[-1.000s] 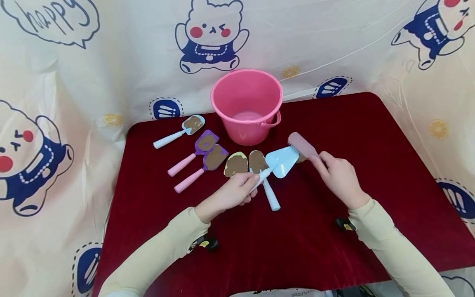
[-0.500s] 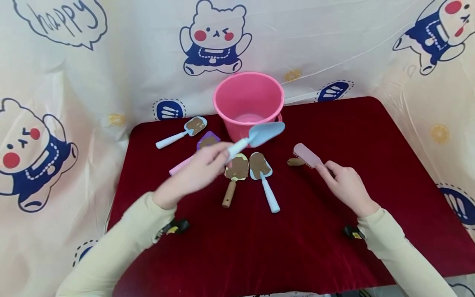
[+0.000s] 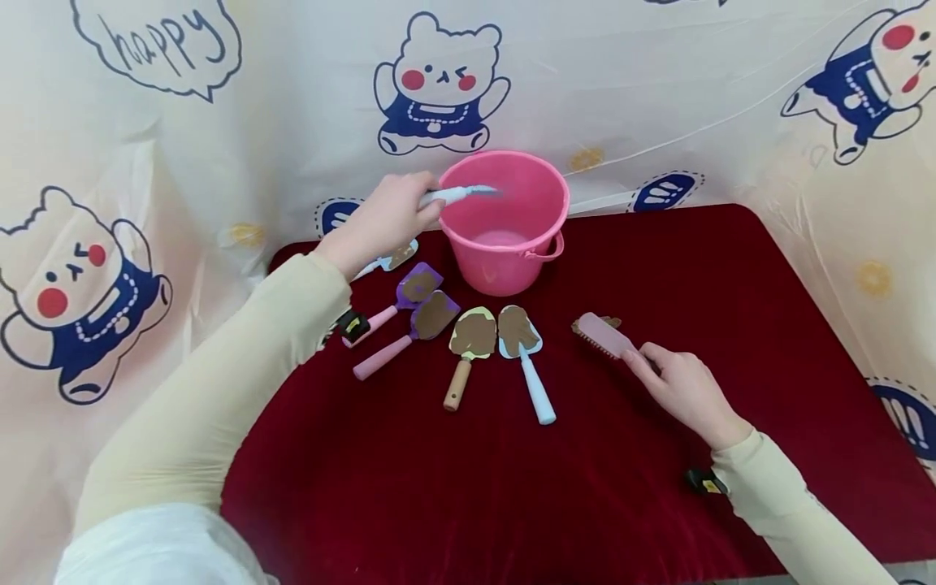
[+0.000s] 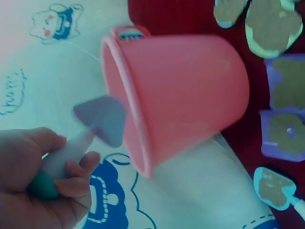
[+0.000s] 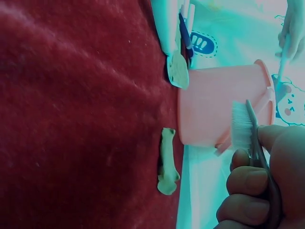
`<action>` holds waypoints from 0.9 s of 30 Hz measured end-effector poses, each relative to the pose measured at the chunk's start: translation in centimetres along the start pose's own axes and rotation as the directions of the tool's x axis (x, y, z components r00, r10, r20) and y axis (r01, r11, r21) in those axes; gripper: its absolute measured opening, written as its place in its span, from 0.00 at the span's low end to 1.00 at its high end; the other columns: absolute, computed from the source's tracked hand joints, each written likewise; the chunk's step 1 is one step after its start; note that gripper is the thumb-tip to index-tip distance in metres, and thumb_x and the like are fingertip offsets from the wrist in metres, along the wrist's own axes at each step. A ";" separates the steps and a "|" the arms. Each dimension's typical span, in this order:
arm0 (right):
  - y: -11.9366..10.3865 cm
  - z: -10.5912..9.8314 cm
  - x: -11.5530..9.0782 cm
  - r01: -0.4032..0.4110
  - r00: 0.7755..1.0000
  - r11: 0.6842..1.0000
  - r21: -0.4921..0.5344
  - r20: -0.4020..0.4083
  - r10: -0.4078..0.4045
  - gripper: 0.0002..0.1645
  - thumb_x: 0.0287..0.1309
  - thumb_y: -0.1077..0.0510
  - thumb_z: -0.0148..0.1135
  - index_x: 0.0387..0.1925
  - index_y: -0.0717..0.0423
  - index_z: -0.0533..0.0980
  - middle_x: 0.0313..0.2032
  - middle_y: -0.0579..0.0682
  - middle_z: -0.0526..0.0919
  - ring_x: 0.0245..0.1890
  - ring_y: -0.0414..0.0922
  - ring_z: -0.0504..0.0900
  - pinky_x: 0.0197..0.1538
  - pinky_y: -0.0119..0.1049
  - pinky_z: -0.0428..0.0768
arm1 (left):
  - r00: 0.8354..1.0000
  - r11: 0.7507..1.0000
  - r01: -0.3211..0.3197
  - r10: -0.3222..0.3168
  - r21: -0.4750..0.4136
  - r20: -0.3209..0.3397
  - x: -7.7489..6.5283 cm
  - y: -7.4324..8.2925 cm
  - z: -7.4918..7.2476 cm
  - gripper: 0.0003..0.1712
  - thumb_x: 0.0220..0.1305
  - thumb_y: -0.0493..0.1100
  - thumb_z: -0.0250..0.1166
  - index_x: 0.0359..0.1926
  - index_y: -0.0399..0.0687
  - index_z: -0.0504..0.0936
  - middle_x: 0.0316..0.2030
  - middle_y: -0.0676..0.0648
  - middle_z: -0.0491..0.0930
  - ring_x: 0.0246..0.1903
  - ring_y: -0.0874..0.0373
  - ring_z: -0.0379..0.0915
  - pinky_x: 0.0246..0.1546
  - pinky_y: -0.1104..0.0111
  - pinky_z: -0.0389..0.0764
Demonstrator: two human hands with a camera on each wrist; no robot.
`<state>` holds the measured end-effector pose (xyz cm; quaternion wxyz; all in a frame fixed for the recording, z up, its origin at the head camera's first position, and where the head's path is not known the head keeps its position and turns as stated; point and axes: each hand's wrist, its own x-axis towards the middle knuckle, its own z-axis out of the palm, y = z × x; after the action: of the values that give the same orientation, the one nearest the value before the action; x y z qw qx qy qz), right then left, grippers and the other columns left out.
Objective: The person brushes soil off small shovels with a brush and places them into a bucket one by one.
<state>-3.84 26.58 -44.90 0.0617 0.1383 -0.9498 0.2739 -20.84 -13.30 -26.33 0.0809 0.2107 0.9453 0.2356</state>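
Left hand (image 3: 387, 213): the fingers are curled firmly around the handle of the white trowel (image 3: 455, 194).
Right hand (image 3: 691, 394): the fingers are wrapped around the handle of the pink brush (image 3: 604, 333).
Trowel blade: it extends from the left fingers above the mouth of the pink bucket (image 3: 499, 272); it is blurred, and I cannot tell whether it touches the rim.
Bucket place: upright near the far edge of the table (image 3: 512, 504), just beside the left fingers.
Brown clump (image 5: 167, 160): on the table, right of its middle, ahead of the right fingers; in the head view the brush hides a part of it, while in the right wrist view the bristles look apart from it.
Half hidden: the light blue scoop (image 3: 387, 263) near the far left corner, behind the left wrist; a black wrist camera (image 3: 354, 325) covers part of one pink handle.
Toward the left edge: two purple scoops (image 3: 383, 357).
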 end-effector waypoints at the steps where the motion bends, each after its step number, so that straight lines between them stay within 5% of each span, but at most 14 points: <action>1: 0.0 0.1 -0.1 0.004 1.000 1.000 0.000 0.002 -0.004 0.23 0.76 0.49 0.59 0.23 0.45 0.66 0.15 0.36 0.56 0.14 0.31 0.53 0.19 0.31 0.60 | 1.000 1.000 -0.019 0.019 0.023 -0.006 0.7 -0.1 0.3 0.18 0.80 0.42 0.52 0.59 0.34 0.78 0.43 0.38 0.76 0.40 0.46 0.73 0.41 0.60 0.77; 4: -0.2 0.3 -0.2 0.011 1.000 1.000 0.005 0.012 -0.011 0.22 0.76 0.49 0.59 0.23 0.44 0.66 0.15 0.35 0.56 0.14 0.31 0.53 0.19 0.30 0.60 | 0.998 0.994 -0.057 0.060 0.094 -0.036 2.5 -0.4 1.3 0.16 0.77 0.39 0.55 0.54 0.33 0.83 0.45 0.36 0.74 0.46 0.45 0.68 0.48 0.56 0.75; 12: -0.8 0.3 -0.6 0.000 0.999 1.000 -0.001 0.035 0.000 0.23 0.76 0.48 0.60 0.23 0.44 0.65 0.14 0.36 0.57 0.14 0.31 0.54 0.19 0.30 0.60 | 0.996 0.983 -0.060 0.070 0.172 -0.049 5.6 -1.1 3.6 0.09 0.74 0.37 0.61 0.46 0.33 0.81 0.46 0.35 0.77 0.49 0.42 0.74 0.54 0.52 0.78; 18: -1.3 0.7 -0.5 0.016 0.999 0.999 -0.031 0.038 -0.014 0.24 0.75 0.48 0.60 0.23 0.45 0.64 0.14 0.35 0.56 0.14 0.31 0.53 0.19 0.30 0.60 | 0.996 0.978 -0.080 0.085 0.194 -0.022 5.6 -2.0 4.4 0.08 0.72 0.36 0.63 0.47 0.34 0.82 0.48 0.35 0.81 0.54 0.41 0.75 0.60 0.52 0.74; 27: -1.6 1.1 0.1 0.032 0.998 0.999 -0.027 0.052 -0.031 0.22 0.75 0.48 0.60 0.23 0.44 0.66 0.14 0.35 0.58 0.14 0.31 0.55 0.20 0.30 0.61 | 0.992 0.998 -0.058 0.059 0.014 -0.110 5.3 -3.2 4.6 0.12 0.72 0.42 0.65 0.48 0.36 0.82 0.46 0.37 0.82 0.47 0.45 0.75 0.54 0.55 0.77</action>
<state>-3.52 24.63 -45.03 0.0432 0.1593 -0.9524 0.2562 -25.57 -11.66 -32.16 0.0204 0.2255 0.9430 0.2440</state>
